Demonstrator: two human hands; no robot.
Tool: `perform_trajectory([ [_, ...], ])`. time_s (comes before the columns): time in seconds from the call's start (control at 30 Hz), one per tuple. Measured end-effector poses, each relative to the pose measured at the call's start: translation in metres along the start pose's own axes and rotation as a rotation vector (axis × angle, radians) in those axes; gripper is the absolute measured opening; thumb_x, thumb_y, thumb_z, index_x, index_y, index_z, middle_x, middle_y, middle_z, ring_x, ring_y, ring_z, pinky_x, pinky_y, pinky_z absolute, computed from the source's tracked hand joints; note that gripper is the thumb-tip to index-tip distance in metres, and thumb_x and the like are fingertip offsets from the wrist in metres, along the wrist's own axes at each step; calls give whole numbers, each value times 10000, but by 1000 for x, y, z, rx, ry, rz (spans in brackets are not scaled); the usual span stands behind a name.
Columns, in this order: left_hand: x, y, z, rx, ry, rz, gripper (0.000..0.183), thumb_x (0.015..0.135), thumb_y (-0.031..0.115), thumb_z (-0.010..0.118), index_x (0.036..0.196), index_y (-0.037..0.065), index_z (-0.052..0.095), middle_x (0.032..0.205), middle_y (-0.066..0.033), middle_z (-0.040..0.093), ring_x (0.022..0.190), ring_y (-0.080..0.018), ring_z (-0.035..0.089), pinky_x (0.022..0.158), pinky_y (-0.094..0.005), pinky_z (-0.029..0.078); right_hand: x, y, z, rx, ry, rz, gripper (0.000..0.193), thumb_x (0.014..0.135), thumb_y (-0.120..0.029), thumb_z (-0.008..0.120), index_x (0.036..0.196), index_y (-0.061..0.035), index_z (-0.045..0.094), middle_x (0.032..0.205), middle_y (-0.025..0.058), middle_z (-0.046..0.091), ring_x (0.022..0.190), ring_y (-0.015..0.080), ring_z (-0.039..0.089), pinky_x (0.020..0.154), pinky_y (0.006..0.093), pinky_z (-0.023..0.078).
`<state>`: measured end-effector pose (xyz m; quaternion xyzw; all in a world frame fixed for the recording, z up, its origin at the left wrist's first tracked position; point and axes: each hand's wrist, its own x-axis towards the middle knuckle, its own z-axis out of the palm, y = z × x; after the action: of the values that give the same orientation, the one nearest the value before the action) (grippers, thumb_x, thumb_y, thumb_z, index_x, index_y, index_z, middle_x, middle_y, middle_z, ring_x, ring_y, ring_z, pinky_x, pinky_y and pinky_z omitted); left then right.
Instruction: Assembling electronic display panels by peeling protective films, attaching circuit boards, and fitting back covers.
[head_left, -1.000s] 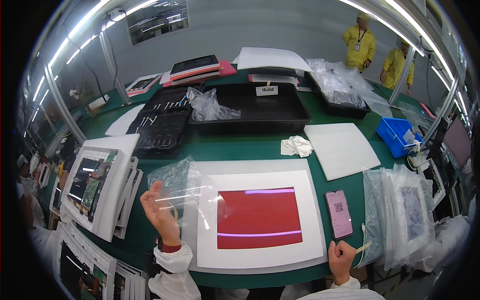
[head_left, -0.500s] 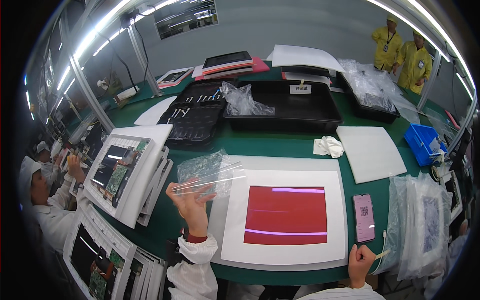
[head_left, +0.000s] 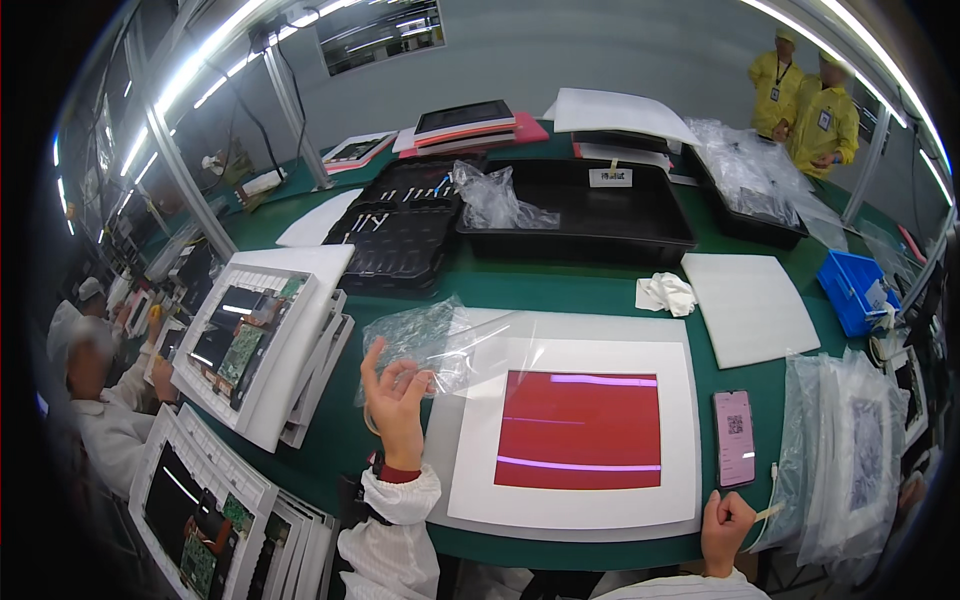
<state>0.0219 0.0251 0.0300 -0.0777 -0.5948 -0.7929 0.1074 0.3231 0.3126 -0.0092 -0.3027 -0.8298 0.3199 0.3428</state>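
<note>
While the green table [head_left: 560, 285] spreads under nearly everything, a long black tray [head_left: 590, 247] stands toward its far side, crumpled clear plastic [head_left: 505, 200] at its left end. Next in size comes the white-framed panel [head_left: 578, 430], lying flat on a pale foam sheet [head_left: 620, 329] directly in front of the person; its face is red, crossed by purple bands of light, and I can read no lettering on it. Left of it, bare frames [head_left: 240, 345] with green circuit boards lean in a stack; right of it lies a stack of plastic-wrapped frames [head_left: 840, 460]. A clear film [head_left: 425, 340] spreads above and behind the left hand [head_left: 398, 405], its right part reaching over the panel's upper left corner. That hand is raised, fingers loosely curled; whether they pinch the film, I cannot tell. The right hand [head_left: 727, 528] is folded into a loose fist just below the phone [head_left: 735, 440]; its inside is hidden. The phone's screen carries a square code and small lines of text. Smaller still, a white card [head_left: 611, 177] on the tray shows bold dark characters.
</note>
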Motion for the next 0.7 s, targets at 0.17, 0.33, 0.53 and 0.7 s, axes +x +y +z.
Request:
perform_trajectory([
  [0.17,0,3,1,56,32,5,675,758,-71,626,1354,53,335,1117,-176,553,822,-156,608,683,-237,500,1,2,0,-11,19,-28,403,767,29,611,528,-27,291,462,43,272,415,113,244,422,311,176],
  [0.33,0,2,1,45,41,12,617,752,-117,592,1322,-10,383,1099,-156,566,879,-154,595,727,-240,486,1,2,1,7,17,-24,406,768,22,616,526,-29,293,455,39,272,404,113,245,416,307,176],
  [0.53,2,-6,-7,24,-44,2,544,756,-109,606,1274,-54,447,1059,-122,575,867,-128,581,780,-228,475,0,3,1,6,20,-37,405,766,23,619,525,-28,297,455,45,277,404,112,249,415,310,176],
  [0.7,2,-14,-15,52,-139,-38,428,771,-94,613,1191,-48,542,1129,-130,558,935,-135,568,829,-223,456,0,-1,0,16,13,-26,402,765,26,619,524,-28,302,452,45,277,401,114,252,415,311,175],
])
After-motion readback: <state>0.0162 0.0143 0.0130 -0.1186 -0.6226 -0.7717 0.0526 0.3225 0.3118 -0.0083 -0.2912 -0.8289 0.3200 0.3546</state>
